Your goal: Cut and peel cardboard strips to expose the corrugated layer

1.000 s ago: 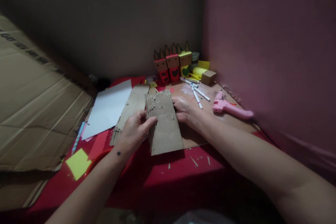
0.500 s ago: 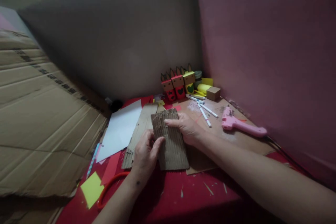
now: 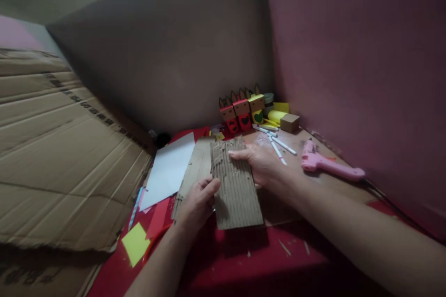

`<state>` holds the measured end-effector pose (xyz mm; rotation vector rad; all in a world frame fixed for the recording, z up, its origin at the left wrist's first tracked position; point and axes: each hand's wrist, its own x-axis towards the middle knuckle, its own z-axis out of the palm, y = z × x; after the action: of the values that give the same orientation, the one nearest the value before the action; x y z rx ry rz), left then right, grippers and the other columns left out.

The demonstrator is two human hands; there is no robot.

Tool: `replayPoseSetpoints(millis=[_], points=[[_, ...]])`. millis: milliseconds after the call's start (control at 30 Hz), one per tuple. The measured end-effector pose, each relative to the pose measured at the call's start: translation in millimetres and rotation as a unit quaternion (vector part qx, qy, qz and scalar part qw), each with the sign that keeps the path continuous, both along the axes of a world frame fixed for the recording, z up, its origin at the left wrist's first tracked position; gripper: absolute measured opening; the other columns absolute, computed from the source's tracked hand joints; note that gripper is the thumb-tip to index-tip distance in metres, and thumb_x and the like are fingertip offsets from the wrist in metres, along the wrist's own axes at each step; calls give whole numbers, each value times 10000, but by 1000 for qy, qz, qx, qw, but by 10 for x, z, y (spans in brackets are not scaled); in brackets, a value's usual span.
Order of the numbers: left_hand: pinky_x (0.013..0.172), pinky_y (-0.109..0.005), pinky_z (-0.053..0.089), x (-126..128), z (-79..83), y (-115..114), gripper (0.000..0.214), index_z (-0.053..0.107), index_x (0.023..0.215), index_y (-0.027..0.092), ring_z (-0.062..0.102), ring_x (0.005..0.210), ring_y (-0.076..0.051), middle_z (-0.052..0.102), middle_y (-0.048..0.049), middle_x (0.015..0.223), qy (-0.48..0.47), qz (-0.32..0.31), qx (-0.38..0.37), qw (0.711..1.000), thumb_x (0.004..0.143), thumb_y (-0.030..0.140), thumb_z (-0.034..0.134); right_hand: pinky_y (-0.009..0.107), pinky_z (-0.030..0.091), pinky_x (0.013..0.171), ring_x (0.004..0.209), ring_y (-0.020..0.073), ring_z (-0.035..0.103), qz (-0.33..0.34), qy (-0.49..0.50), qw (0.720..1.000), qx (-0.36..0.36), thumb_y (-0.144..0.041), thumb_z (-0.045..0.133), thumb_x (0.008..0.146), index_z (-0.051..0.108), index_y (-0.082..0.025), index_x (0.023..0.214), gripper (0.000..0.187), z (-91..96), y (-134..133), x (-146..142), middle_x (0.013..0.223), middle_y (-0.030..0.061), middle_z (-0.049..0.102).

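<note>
A ribbed piece of corrugated cardboard (image 3: 237, 190), its top layer peeled away, is held above the red table (image 3: 240, 260). My left hand (image 3: 197, 202) grips its left edge, thumb on top and fingers curled under. My right hand (image 3: 258, 163) holds the upper right part, fingers lying over the ribs near the top edge. A second cardboard strip (image 3: 195, 171) lies flat just left of it, next to a white sheet of paper (image 3: 169, 169).
A pink glue gun (image 3: 329, 164) lies at the right by the pink wall. White markers (image 3: 278, 146), several small paper-covered box figures (image 3: 242, 111) and a small brown box (image 3: 290, 122) stand in the corner. A large flattened carton (image 3: 59, 158) leans at the left. A yellow paper square (image 3: 136, 243) lies near the front.
The view tilted up and shifted. My right hand moved from the piece's right edge onto its upper face. My left hand slid slightly lower along the left edge.
</note>
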<state>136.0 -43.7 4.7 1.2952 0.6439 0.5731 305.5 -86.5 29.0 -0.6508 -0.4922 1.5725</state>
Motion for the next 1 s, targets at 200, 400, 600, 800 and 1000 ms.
replayPoseSetpoints(millis=[200, 400, 600, 800, 1000], points=[[609, -282, 528, 83, 26, -146, 340, 624, 933, 72, 662, 666, -211, 691, -119, 787, 58, -36, -90, 994, 640, 208, 731, 403, 477, 778, 710, 187, 611, 35, 59, 989, -135, -69, 415, 822, 588, -60, 892, 187, -100, 127, 85, 672, 85, 628], [690, -304, 534, 149, 34, -196, 430, 586, 1029, 61, 665, 741, -223, 685, -158, 886, 76, -13, -78, 994, 643, 181, 735, 405, 456, 817, 751, 193, 604, 35, 70, 985, -155, -85, 433, 824, 595, -48, 855, 169, -142, 168, 94, 660, 87, 616], [716, -337, 526, 154, 16, -216, 504, 528, 1125, 66, 657, 804, -253, 659, -186, 983, 72, -30, -48, 996, 678, 202, 716, 398, 462, 796, 741, 196, 599, 21, 65, 984, -162, -100, 446, 808, 598, -51, 854, 167, -217, 208, 100, 680, 99, 619], [732, -344, 526, 138, 4, -205, 490, 542, 1125, 97, 656, 832, -256, 655, -175, 1017, 72, -29, -52, 996, 679, 203, 715, 393, 478, 737, 706, 198, 597, 21, 56, 987, -151, -112, 466, 800, 607, -79, 823, 147, -230, 194, 81, 658, 89, 621], [725, -358, 523, 97, 25, -183, 400, 623, 1015, 91, 662, 788, -259, 689, -156, 929, 49, -48, -83, 994, 643, 199, 724, 373, 470, 727, 648, 179, 592, 8, 22, 996, -84, -104, 480, 794, 632, -78, 807, 155, -27, 33, -14, 629, 75, 633]])
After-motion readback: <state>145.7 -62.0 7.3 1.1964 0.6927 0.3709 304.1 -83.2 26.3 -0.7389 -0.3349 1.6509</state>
